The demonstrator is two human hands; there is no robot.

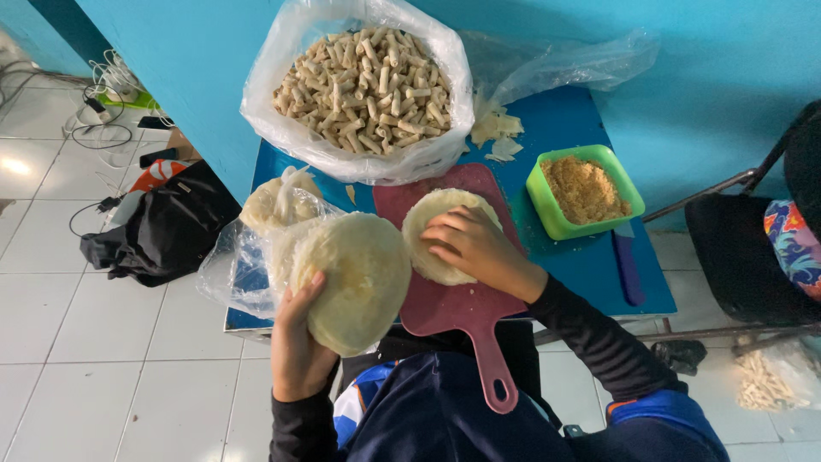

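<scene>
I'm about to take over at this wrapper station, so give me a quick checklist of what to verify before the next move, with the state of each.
1. Single wrapper lies flat on the pink cutting board: ok.
2. Right hand rests on that wrapper: ok.
3. Left hand grips the stack of wrappers: ok.
4. Green tub of filling is within reach beside the board: ok.
5. Bag of finished rolls is open: ok.
6. Wrapper free of tears: cannot tell.
</scene>
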